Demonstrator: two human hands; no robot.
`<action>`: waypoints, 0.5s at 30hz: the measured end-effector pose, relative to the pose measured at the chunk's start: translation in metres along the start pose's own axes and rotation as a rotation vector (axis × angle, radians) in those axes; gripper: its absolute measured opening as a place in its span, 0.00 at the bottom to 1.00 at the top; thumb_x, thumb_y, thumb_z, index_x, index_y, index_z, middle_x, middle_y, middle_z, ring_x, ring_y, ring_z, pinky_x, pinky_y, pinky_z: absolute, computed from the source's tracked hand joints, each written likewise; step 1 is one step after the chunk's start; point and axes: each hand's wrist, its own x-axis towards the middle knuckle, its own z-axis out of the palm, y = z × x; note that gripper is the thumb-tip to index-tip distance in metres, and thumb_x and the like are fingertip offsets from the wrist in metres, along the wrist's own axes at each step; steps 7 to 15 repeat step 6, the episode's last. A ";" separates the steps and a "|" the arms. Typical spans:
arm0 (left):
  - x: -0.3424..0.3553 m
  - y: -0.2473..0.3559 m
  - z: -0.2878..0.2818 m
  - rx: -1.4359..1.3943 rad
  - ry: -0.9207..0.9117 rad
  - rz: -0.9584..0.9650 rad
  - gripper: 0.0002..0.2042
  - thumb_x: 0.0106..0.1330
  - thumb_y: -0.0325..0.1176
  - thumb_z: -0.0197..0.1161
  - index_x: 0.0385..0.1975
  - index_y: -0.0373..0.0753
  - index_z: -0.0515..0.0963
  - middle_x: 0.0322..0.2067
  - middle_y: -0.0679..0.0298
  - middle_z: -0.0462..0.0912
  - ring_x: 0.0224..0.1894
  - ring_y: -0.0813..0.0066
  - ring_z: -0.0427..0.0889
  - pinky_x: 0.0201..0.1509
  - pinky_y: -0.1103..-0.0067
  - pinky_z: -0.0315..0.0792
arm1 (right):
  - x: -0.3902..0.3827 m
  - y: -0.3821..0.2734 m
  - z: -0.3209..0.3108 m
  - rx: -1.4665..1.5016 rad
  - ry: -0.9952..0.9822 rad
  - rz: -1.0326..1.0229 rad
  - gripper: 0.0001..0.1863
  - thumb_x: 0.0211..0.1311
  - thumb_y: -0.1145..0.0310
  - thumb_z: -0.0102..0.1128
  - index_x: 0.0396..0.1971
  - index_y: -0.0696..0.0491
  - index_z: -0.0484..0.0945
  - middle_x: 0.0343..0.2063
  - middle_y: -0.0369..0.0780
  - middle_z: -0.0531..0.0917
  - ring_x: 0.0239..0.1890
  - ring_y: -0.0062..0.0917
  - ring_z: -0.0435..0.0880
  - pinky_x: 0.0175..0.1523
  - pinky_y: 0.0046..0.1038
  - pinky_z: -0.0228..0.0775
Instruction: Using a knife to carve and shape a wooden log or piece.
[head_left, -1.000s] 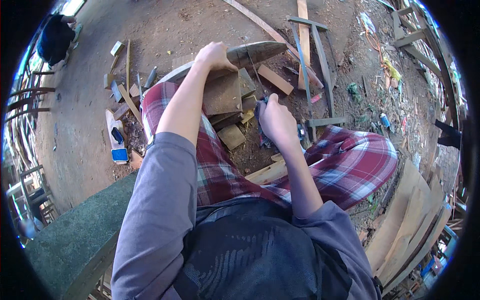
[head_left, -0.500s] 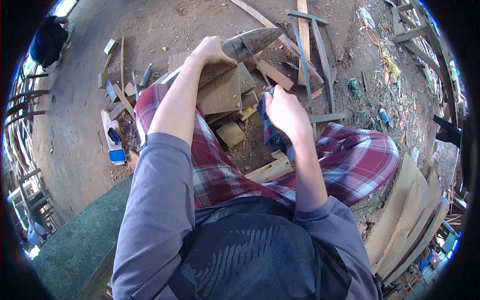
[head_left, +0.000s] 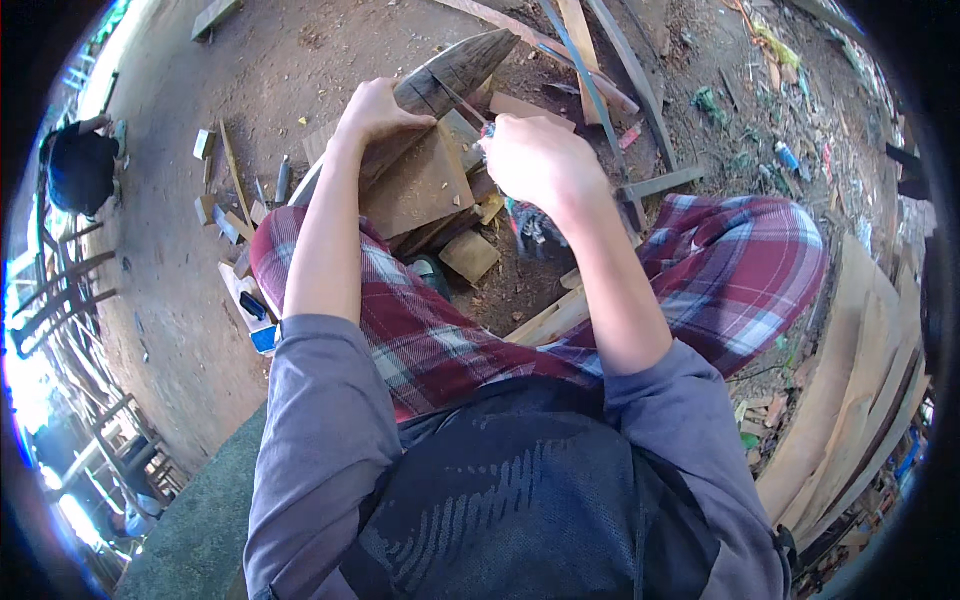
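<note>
My left hand (head_left: 375, 112) is closed over the near edge of a long, pointed piece of grey-brown wood (head_left: 470, 68), its thumb along the near side. The wood slants up to the right, above a squared wooden block (head_left: 425, 185). My right hand (head_left: 543, 165) is wrapped round the handle of a thin-bladed tool (head_left: 462, 103). That narrow blade reaches up-left to a dark line across the wood; its exact kind I cannot make out. Dark checked cloth (head_left: 537, 228) hangs below my right hand. A smaller wood block (head_left: 470, 258) lies on the ground between my knees.
A wooden frame (head_left: 655, 185) lies beyond my right knee. Long boards (head_left: 830, 390) lean at my right side. Left of my knee are wood offcuts and a blue-ended board (head_left: 264, 340). A person in dark clothes (head_left: 82, 165) is at the far left.
The view has shifted. My right hand has moved up toward the wood with the tool, and its blade shows less length. My left hand keeps its hold on the wood.
</note>
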 end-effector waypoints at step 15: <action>-0.018 0.034 0.005 0.294 0.078 -0.039 0.37 0.40 0.55 0.77 0.50 0.39 0.79 0.43 0.51 0.85 0.47 0.62 0.85 0.55 0.69 0.76 | 0.066 0.005 0.049 0.151 0.035 0.089 0.22 0.65 0.62 0.50 0.56 0.54 0.75 0.49 0.50 0.83 0.50 0.42 0.83 0.56 0.37 0.74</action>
